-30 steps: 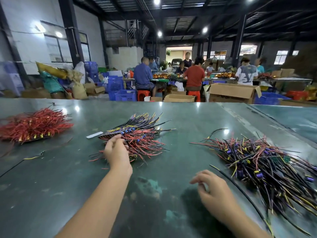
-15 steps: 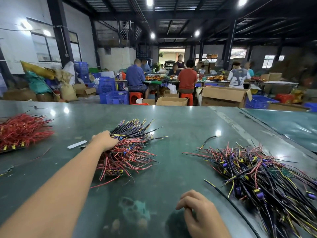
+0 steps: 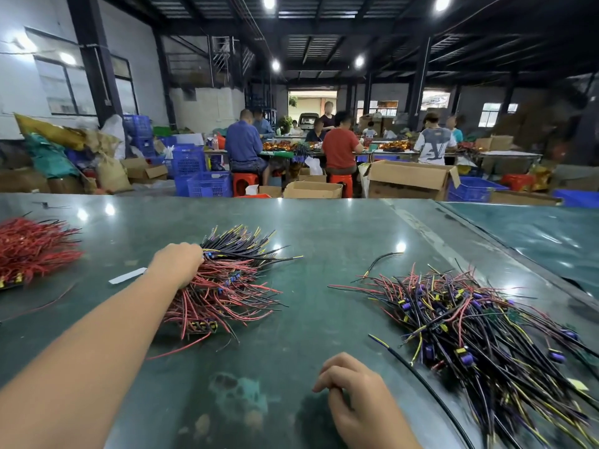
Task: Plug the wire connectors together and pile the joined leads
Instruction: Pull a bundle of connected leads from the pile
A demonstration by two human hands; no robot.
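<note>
A pile of joined leads [image 3: 233, 286], red and black wires with blue and yellow connectors, lies mid-table. My left hand [image 3: 176, 264] reaches onto its upper left edge, fingers curled down into the wires and hidden behind the knuckles. A loose heap of unjoined black, yellow and red leads with purple connectors [image 3: 470, 328] spreads at the right. My right hand [image 3: 353, 396] rests on the green table [image 3: 324, 228] near the front, fingers loosely curled, holding nothing. A long black lead with a yellow tip [image 3: 421, 380] lies just right of it.
A heap of red leads [image 3: 32, 251] sits at the far left edge. A white strip [image 3: 127, 275] lies left of my left forearm. One stray black wire [image 3: 379, 259] lies behind the right heap. Beyond the table, people work among cardboard boxes and blue crates.
My left hand moved up and left along the middle pile to its upper left edge. My right hand drew back toward the table's front edge.
</note>
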